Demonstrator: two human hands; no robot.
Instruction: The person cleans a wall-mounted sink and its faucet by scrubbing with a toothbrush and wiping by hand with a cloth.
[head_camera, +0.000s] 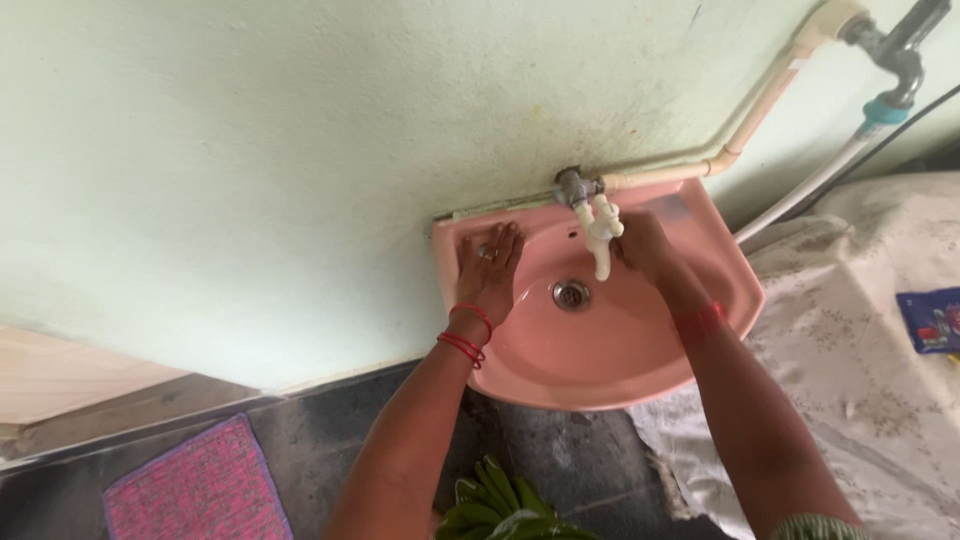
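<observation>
A pink ceramic wall-mounted washbasin (640, 375) with a rounded front is seen from above, fixed against a pale green plastered wall (250, 150). The left hand (489, 262) is laid flat on the basin's back left rim, fingers straight and spread slightly, nothing gripped; red thread bangles (466, 335) are worn at its wrist. The right hand (645, 245) is held at the back of the basin, just right of a white plastic tap (600, 235) that is mounted above the basin's rear edge, and appears to be touching the tap's spout; how far its fingers are curled, and whether the tap is actually gripped, cannot be told. A round metal drain (571, 293) is set in the bowl of the basin, below the tap and between the two hands. A cream plastic pipe (740, 130) is run from the tap up the wall to the upper right of the basin. A white patterned cloth (870, 350) is spread to the right of the basin, and a pink woven mat (195, 490) lies on the dark floor well to the basin's lower left. Green bananas (495, 505) are seen under the basin's front edge.
</observation>
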